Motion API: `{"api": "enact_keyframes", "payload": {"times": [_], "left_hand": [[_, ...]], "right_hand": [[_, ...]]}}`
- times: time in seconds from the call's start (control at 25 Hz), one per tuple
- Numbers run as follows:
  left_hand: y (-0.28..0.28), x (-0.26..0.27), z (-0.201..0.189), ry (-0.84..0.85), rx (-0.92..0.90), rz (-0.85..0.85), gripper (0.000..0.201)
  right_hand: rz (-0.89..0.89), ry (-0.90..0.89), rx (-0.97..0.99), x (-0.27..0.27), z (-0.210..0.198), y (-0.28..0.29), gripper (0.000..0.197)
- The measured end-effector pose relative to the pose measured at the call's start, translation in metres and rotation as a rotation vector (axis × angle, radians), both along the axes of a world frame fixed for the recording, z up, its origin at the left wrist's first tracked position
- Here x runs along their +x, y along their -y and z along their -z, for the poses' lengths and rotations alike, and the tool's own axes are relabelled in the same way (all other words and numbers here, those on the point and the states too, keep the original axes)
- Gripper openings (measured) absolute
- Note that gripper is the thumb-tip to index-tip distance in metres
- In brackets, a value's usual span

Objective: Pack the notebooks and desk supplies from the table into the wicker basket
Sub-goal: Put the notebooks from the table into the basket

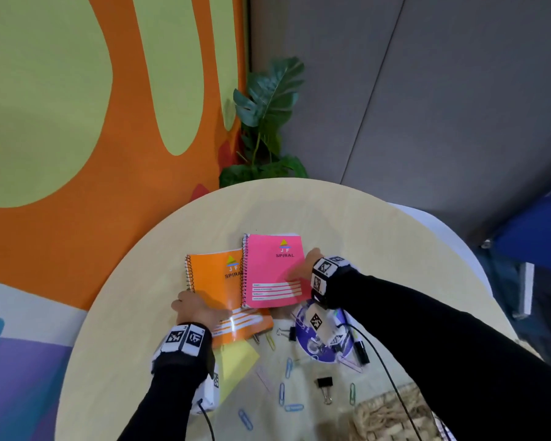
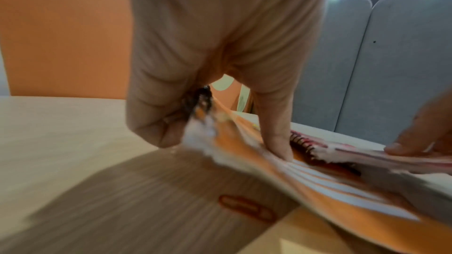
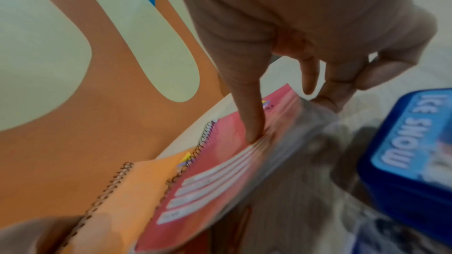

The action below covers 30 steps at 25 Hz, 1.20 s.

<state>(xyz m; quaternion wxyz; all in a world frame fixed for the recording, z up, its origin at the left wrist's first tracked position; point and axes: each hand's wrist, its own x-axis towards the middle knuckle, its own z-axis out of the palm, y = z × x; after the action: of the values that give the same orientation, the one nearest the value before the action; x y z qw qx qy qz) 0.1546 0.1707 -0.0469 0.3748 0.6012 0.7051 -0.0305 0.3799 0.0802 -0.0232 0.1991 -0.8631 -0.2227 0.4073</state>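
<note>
An orange spiral notebook (image 1: 218, 288) and a pink spiral notebook (image 1: 272, 268) are side by side over the round table (image 1: 159, 329), the pink one overlapping the orange one's right edge. My left hand (image 1: 195, 308) grips the orange notebook (image 2: 318, 186) at its near spiral corner, thumb (image 2: 278, 138) on the cover and fingers curled under. My right hand (image 1: 301, 271) pinches the pink notebook (image 3: 220, 171) at its right edge, thumb (image 3: 253, 123) on top. Both near edges are raised off the table. The wicker basket (image 1: 392, 418) sits at the near right.
A yellow sticky pad (image 1: 237, 366), several paper clips (image 1: 281, 393) and binder clips (image 1: 325, 385) lie on the near part of the table. A blue round tin (image 3: 411, 142) sits under my right wrist. A potted plant (image 1: 264, 122) stands behind the table.
</note>
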Motion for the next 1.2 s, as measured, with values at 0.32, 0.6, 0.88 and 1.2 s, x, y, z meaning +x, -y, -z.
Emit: {"api": "enact_keyframes", "payload": {"times": [0.32, 0.6, 0.88, 1.2], "left_hand": [[0.003, -0.01, -0.004, 0.279, 0.229, 0.101, 0.035], [0.002, -0.03, 0.005, 0.829, 0.047, -0.142, 0.073], [0.146, -0.072, -0.075, 1.044, -0.301, -0.067, 0.027], [0.295, -0.043, -0.174, 1.224, -0.498, 0.249, 0.056]], "right_hand": [[-0.001, -0.042, 0.303, 0.01, -0.098, 0.062, 0.022], [0.066, 0.0, 0.52, 0.027, -0.173, 0.316, 0.024], [0.149, -0.086, 0.252, 0.033, -0.091, 0.46, 0.036], [-0.153, 0.373, -0.497, 0.033, -0.049, 0.451, 0.023]]}}
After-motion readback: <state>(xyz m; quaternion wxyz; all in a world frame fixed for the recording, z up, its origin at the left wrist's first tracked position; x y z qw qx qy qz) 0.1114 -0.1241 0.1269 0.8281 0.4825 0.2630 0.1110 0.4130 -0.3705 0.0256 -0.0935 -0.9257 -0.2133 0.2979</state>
